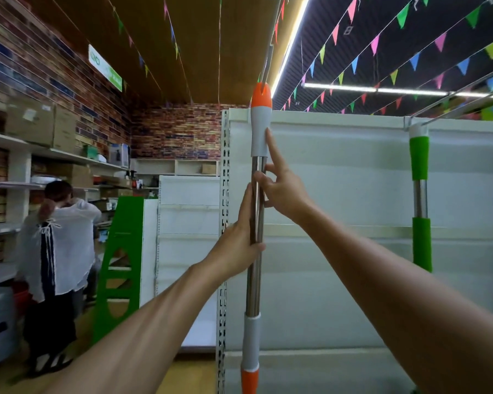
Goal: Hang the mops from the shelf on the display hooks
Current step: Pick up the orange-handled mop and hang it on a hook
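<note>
The long shiny metal mop pole with the orange and grey top (257, 194) stands upright in front of the white display wall (339, 180), near its left edge. The left hand (241, 243) wraps around the pole. The right hand (282, 189) pinches it higher up, one finger pointing straight up along the grey part. A green-handled mop (420, 194) hangs from a metal hook (453, 112) near the wall's top right edge.

Bright ceiling strip lights (289, 49) — soft overall blur, wide-angle edge bending.
</note>
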Tool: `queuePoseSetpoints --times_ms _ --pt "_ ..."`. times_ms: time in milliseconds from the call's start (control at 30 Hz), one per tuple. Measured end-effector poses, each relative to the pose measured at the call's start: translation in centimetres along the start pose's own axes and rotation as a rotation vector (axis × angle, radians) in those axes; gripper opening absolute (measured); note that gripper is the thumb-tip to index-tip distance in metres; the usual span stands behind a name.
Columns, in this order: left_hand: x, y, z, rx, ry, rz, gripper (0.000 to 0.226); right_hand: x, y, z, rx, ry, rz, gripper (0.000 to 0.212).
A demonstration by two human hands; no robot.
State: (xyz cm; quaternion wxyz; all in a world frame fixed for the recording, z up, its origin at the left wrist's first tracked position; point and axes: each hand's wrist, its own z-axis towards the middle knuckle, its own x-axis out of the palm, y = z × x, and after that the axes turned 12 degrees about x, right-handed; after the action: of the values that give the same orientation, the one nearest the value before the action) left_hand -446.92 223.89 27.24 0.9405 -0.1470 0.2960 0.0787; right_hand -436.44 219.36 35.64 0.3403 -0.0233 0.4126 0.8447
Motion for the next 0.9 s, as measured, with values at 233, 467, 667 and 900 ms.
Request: queuePoseSetpoints --times_ms 233,467,667,900 --pt "1.5 1.6 0.7 -0.087 -0.047 0.075 0.109 1.6 -2.6 0.2 0.011 -0.022 -0.268 0.092" --pt "2.6 3.6 1.6 -0.145 -0.1 0.059 0.102 2.7 -4.8 2.0 0.045 -0.014 -0.266 0.101" --pt "3.2 4.7 2.1 -0.164 -0.127 0.046 0.097 3.3 -6.0 2.7 0.065 0.011 -0.316 0.105" --pt "4.0 6.5 3.1 -0.176 -0.131 0.022 0.095 4.0 -7.3 4.2 0.068 0.044 -0.323 0.102"
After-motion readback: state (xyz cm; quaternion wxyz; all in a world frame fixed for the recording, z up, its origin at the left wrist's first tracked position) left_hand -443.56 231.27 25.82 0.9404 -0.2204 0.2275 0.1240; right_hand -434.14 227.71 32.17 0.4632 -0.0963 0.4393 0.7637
